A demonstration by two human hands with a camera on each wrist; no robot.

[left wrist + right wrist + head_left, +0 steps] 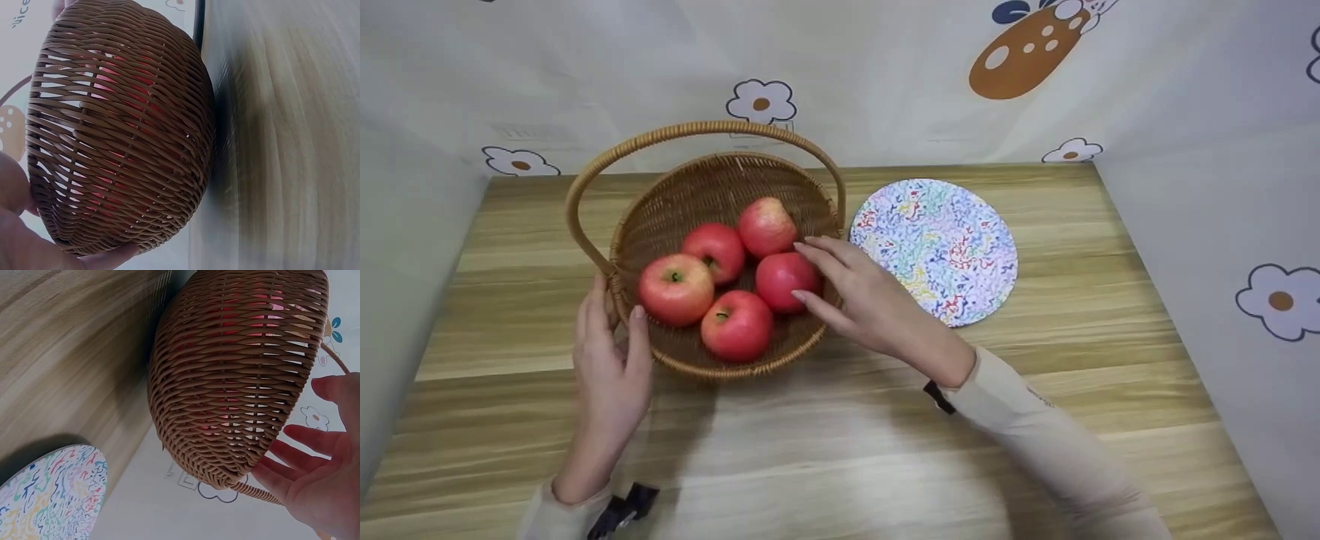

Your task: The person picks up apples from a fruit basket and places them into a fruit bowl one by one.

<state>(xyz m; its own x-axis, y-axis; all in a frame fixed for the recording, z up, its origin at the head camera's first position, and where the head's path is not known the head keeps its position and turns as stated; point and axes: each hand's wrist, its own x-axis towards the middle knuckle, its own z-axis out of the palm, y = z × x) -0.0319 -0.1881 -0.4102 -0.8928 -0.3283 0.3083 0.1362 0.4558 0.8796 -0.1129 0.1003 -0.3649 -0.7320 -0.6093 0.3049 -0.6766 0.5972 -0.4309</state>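
A round wicker basket with a tall arched handle holds several red apples. At its left side my left hand grips the wall, thumb at the rim and fingers along the outside. In the left wrist view, fingers lie against the woven side. My right hand reaches over the right rim, its fingers and thumb spread around the rightmost apple. The right wrist view shows the right hand beside the rim, with a gap between thumb and fingers; the apples show only through the weave there.
A round board with a multicoloured squiggle pattern lies on the wood-grain table, right of the basket. Pale walls printed with flowers close off the back and sides. The basket handle arches over the far side.
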